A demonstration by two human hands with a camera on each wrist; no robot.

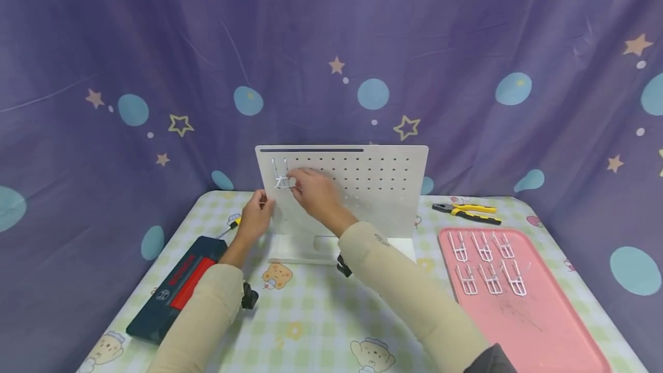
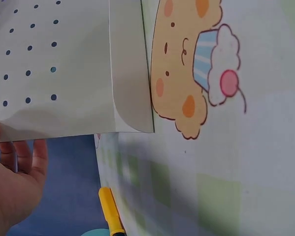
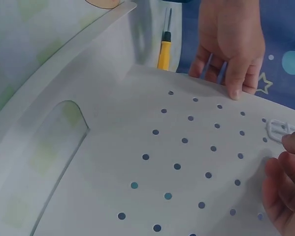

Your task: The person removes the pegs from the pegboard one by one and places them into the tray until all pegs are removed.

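Note:
A white pegboard [image 1: 373, 214] with rows of small holes stands upright on its base on the table. My left hand [image 1: 256, 214] grips its left edge, the thumb on the front and the fingers behind, as the right wrist view shows. Near the top left corner of the board, my right hand [image 1: 318, 194] pinches a white wire hook [image 1: 281, 180] between thumb and fingers. The hook lies against the perforated face; whether its ends sit in the holes I cannot tell. In the right wrist view only part of the hook [image 3: 277, 130] shows beside my fingertips.
To the right, a pink tray [image 1: 518, 338] bears several white wire hooks [image 1: 490, 278]. Yellow-and-black pliers [image 1: 468, 212] lie behind it. At the left are a dark blue case with a red panel [image 1: 191, 284] and a yellow-handled screwdriver [image 3: 164, 51]. A patterned curtain hangs behind.

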